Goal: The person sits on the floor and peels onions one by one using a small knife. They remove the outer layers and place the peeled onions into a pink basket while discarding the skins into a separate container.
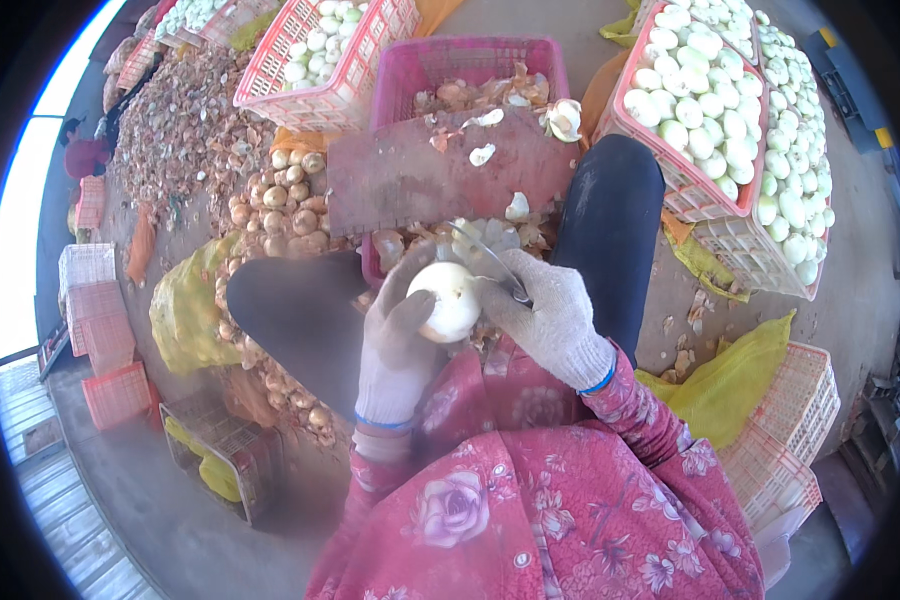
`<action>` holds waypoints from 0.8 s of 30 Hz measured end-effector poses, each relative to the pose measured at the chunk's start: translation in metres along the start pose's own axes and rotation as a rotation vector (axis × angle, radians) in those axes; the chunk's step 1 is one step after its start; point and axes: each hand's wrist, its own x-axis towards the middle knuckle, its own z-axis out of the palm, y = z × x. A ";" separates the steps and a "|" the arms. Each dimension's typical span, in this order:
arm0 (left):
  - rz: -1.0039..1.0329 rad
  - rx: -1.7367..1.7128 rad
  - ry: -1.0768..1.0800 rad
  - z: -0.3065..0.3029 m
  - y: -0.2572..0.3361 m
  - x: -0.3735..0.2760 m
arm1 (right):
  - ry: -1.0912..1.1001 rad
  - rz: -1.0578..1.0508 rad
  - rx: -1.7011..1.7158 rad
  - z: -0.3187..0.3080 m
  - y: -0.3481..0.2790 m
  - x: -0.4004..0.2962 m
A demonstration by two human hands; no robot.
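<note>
A peeled white onion (450, 304) sits in my gloved left hand (399, 341), its fingers and thumb wrapped around the left side. My right hand (547, 311), also in a knit glove, grips a knife (495, 259) whose thin blade points up and to the left. The right fingertips are close against the onion's right side; whether they touch it I cannot tell. Just beyond both hands, a stained board (450, 172) lies across a pink plastic basket (469, 52) holding onion skins (487, 94). Scraps of peel and a partly peeled onion (562, 120) rest on the board.
Unpeeled onions (285, 199) spill beside a yellow mesh sack (195, 307) at left. Crates of peeled onions (694, 112) stand at right, another crate (330, 82) ahead. A skin heap (187, 127) and a person (86, 154) are farther left. Stacked crates (787, 420) stand behind right.
</note>
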 end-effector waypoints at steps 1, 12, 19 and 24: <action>0.038 0.011 0.019 0.006 0.001 -0.003 | -0.009 -0.005 -0.020 -0.001 -0.004 -0.001; -0.092 -0.522 0.049 0.007 -0.024 -0.014 | 0.159 0.039 -0.323 0.011 0.050 0.042; -0.178 -0.457 0.133 -0.011 -0.023 -0.011 | -0.127 -0.135 -0.489 -0.015 0.025 0.008; -0.128 -0.398 0.161 -0.004 -0.020 -0.010 | -0.236 -0.305 -0.717 -0.013 0.023 -0.011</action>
